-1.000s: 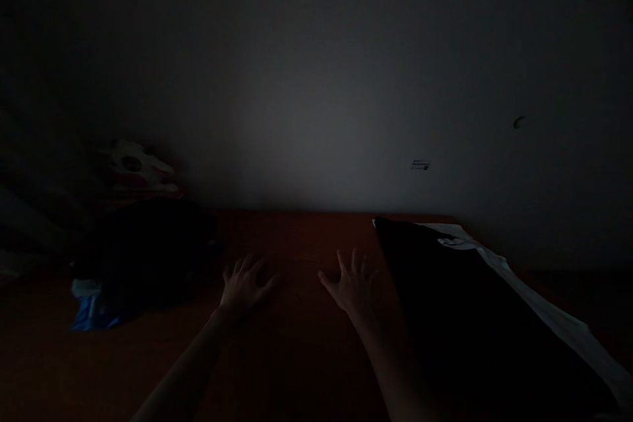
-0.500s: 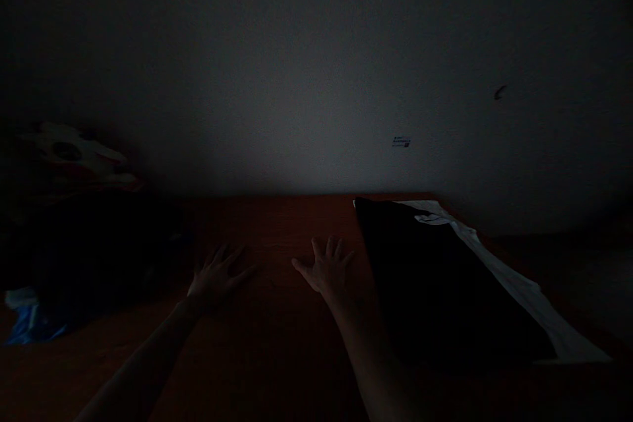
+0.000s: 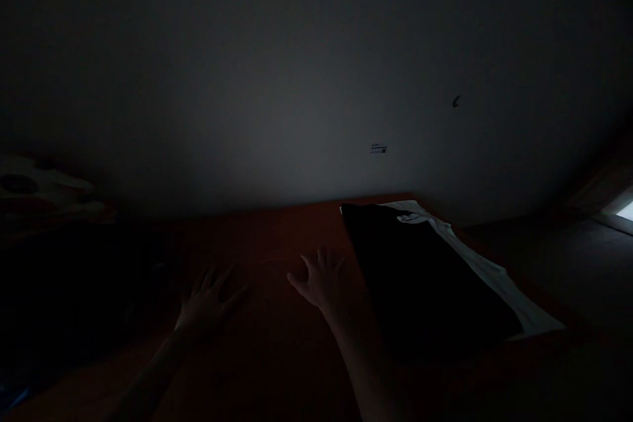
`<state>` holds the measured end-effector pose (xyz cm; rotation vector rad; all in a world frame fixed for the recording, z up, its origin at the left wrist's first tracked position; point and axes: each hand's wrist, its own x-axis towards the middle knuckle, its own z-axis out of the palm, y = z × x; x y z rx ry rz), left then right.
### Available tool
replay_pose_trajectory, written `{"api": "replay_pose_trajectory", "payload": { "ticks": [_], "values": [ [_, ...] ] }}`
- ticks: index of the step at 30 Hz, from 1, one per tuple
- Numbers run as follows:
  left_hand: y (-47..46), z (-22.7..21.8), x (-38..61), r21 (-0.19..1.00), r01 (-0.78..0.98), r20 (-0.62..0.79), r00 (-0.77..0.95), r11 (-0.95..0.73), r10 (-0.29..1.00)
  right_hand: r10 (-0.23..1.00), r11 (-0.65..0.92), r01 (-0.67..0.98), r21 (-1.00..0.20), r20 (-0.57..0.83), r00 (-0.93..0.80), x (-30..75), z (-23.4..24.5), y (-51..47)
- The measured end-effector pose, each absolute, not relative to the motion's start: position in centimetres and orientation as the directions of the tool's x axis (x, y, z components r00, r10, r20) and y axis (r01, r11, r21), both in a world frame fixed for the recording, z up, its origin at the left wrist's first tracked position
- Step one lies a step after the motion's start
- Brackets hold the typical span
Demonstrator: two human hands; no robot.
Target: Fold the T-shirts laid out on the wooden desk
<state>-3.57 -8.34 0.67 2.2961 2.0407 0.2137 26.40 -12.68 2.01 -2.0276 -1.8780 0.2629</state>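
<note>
In dim light, my left hand (image 3: 205, 301) rests on the reddish-brown tabletop (image 3: 262, 356) with its fingers spread, holding nothing. My right hand (image 3: 319, 280) lies to the right of it, also with fingers apart and nothing in them. Just beyond the right hand, a black cloth (image 3: 425, 283) is laid out flat on the table. Under the black cloth and along its far right side shows a white cloth (image 3: 479, 270), and a small white fold laps over its upper edge.
A dark heap (image 3: 69, 297) fills the table's left side, with a white and red patterned item (image 3: 44, 188) behind it. A plain wall (image 3: 277, 79) rises at the back, bearing a small label (image 3: 378, 148) and a hook-like mark (image 3: 455, 101). Bright light enters at the far right.
The view has turned to the right and tilted, so the wall label and cloths sit further left. Both hands stay spread on the table; the right fingers look slightly more bent.
</note>
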Motion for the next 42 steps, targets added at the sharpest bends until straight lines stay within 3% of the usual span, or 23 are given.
{"api": "replay_pose_trajectory", "payload": {
  "ticks": [3, 5, 10, 13, 15, 19, 24, 28, 32, 36, 38, 40, 42],
  "values": [
    [-8.3, 0.3, -4.1, 0.173, 0.973, 0.137, 0.132, -0.155, 0.982, 0.977, 0.207, 0.868, -0.451, 0.147, -0.156, 28.9, 2.2, -13.6],
    [-8.3, 0.1, -4.7, 0.243, 0.949, 0.207, 0.152, -0.201, 0.967, 0.964, 0.247, 0.851, -0.464, 0.210, -0.165, 32.1, 2.5, -14.1],
    [-8.4, 0.3, -5.5, 0.441, 0.833, 0.304, 0.211, -0.333, 0.929, 0.895, -0.158, 0.906, -0.392, 0.332, 0.299, 42.2, 3.5, -15.4],
    [-8.5, 0.6, -5.3, 0.489, 0.781, 0.319, 0.253, -0.387, 0.914, 0.775, -0.482, 0.827, -0.291, 0.299, 0.557, 46.2, 3.2, -16.6],
    [-8.6, 0.8, -5.2, 0.484, 0.771, 0.334, 0.274, -0.413, 0.902, 0.724, -0.602, 0.767, -0.222, 0.252, 0.642, 47.4, 2.7, -17.4],
    [-8.6, 0.9, -5.0, 0.466, 0.769, 0.343, 0.299, -0.438, 0.890, 0.725, -0.600, 0.754, -0.269, 0.217, 0.654, 47.9, 2.0, -17.8],
    [-8.5, 0.3, -5.0, 0.445, 0.769, 0.378, 0.304, -0.459, 0.875, 0.676, -0.595, 0.685, -0.420, 0.200, 0.710, 48.2, 3.6, -16.5],
    [-9.0, 0.5, -4.7, 0.439, 0.767, 0.353, 0.330, -0.467, 0.875, 0.656, -0.493, 0.660, -0.567, 0.257, 0.710, 46.7, 6.0, -14.9],
    [-9.7, 1.1, -4.1, 0.476, 0.744, 0.317, 0.353, -0.469, 0.880, 0.683, -0.254, 0.687, -0.681, 0.377, 0.626, 41.3, 8.9, -13.4],
    [-10.6, 1.3, -3.6, 0.616, 0.682, 0.259, 0.298, -0.395, 0.919, 0.805, 0.081, 0.675, -0.734, 0.447, 0.390, 34.3, 12.7, -13.9],
    [-11.2, 1.3, -3.2, 0.710, 0.618, 0.216, 0.263, -0.336, 0.940, 0.903, 0.291, 0.471, -0.833, 0.402, 0.154, 32.1, 14.3, -14.8],
    [-11.7, 1.6, -2.9, 0.796, 0.537, 0.188, 0.222, -0.280, 0.957, 0.926, 0.351, 0.345, -0.870, 0.377, 0.008, 31.3, 15.0, -15.6],
    [-12.2, 1.9, -2.5, 0.856, 0.459, 0.170, 0.181, -0.236, 0.969, 0.937, 0.314, 0.434, -0.845, 0.349, 0.002, 31.8, 14.0, -16.1]
  ]
}}
